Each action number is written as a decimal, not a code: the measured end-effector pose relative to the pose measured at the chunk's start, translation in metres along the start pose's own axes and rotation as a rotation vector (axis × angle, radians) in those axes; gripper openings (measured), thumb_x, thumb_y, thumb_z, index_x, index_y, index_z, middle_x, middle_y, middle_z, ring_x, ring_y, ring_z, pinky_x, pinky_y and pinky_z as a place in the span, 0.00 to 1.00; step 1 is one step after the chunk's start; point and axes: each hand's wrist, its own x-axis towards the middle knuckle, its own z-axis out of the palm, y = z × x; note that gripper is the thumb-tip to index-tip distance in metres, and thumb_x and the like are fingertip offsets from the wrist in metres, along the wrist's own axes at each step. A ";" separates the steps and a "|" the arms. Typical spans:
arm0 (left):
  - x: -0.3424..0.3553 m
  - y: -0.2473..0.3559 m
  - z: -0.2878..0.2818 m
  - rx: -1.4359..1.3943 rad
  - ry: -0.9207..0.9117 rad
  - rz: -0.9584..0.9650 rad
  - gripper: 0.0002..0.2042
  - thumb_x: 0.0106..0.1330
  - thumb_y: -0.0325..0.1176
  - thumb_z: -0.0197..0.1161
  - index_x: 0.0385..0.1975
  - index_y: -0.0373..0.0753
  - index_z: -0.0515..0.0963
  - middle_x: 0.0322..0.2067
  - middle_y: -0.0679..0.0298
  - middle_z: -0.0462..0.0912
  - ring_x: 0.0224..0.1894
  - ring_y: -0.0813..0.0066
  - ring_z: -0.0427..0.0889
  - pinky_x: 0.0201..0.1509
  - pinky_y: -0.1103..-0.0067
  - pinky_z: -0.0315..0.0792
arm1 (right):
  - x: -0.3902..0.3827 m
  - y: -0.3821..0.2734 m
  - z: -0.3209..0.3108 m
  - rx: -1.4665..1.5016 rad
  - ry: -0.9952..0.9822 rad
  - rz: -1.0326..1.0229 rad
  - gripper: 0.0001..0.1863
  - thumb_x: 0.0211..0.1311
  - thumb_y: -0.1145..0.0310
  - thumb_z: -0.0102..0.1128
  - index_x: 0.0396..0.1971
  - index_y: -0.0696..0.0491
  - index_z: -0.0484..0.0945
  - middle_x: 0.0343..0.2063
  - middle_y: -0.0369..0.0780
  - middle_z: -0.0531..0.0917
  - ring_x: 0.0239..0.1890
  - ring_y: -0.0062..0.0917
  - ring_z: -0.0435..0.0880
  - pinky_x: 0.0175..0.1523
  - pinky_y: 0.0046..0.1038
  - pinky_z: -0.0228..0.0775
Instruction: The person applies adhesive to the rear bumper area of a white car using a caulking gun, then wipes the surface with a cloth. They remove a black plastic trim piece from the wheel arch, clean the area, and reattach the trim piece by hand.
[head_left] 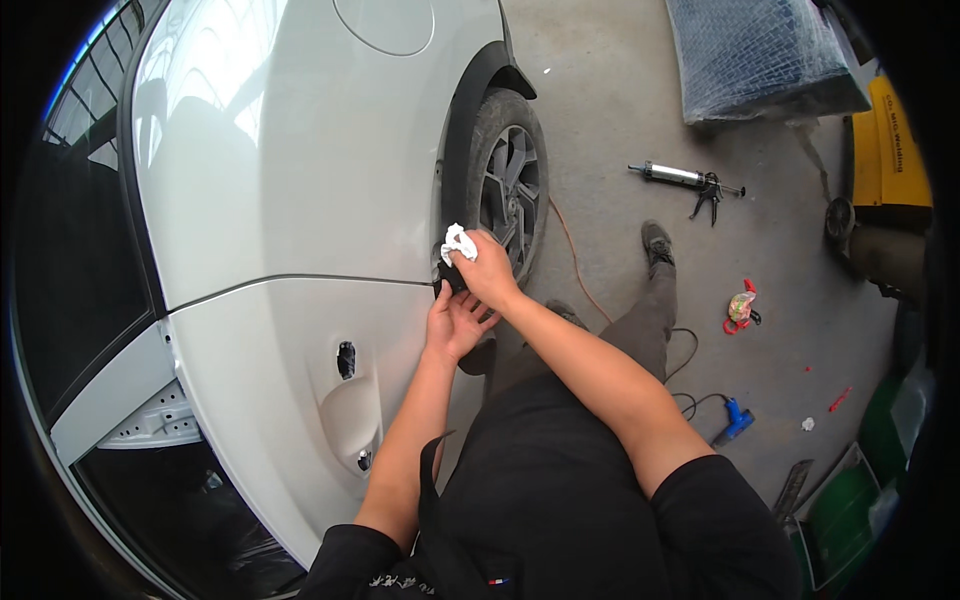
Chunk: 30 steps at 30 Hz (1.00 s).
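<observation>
My right hand is closed on a crumpled white wipe, pressed at the lower end of the black wheel arch trim on a white car. Just below it, my left hand is palm up with its fingers apart. Its thumb reaches up to the black trim beside the door seam, and I cannot tell whether it presses on it. The alloy wheel stands right beside my hands. In the door panel, the handle recess has a bare dark hole above it.
A caulking gun lies on the concrete floor to the right. Nearer are a red-trimmed plastic bag and a blue corded heat gun. An orange cable runs past the wheel. A wrapped box and yellow machine stand far right.
</observation>
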 end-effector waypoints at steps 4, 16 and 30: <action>0.000 0.002 0.000 -0.051 -0.069 -0.009 0.31 0.71 0.59 0.43 0.63 0.39 0.63 0.63 0.57 0.67 0.66 0.56 0.63 0.69 0.53 0.54 | -0.003 -0.002 0.009 -0.031 0.034 0.006 0.11 0.55 0.69 0.63 0.35 0.59 0.75 0.36 0.48 0.78 0.40 0.48 0.77 0.43 0.42 0.69; 0.007 -0.002 -0.004 -0.210 -0.139 0.083 0.20 0.76 0.45 0.42 0.61 0.44 0.67 0.60 0.64 0.72 0.63 0.66 0.69 0.66 0.65 0.63 | -0.031 0.002 0.012 -0.151 -0.046 0.042 0.11 0.58 0.68 0.60 0.34 0.60 0.73 0.35 0.51 0.79 0.39 0.49 0.78 0.43 0.45 0.70; 0.010 -0.004 -0.009 -0.119 -0.177 0.060 0.25 0.72 0.54 0.44 0.66 0.52 0.62 0.67 0.64 0.64 0.68 0.60 0.61 0.67 0.46 0.52 | -0.028 0.005 0.015 -0.053 0.018 -0.036 0.11 0.56 0.68 0.62 0.33 0.61 0.74 0.32 0.51 0.78 0.38 0.52 0.76 0.41 0.45 0.68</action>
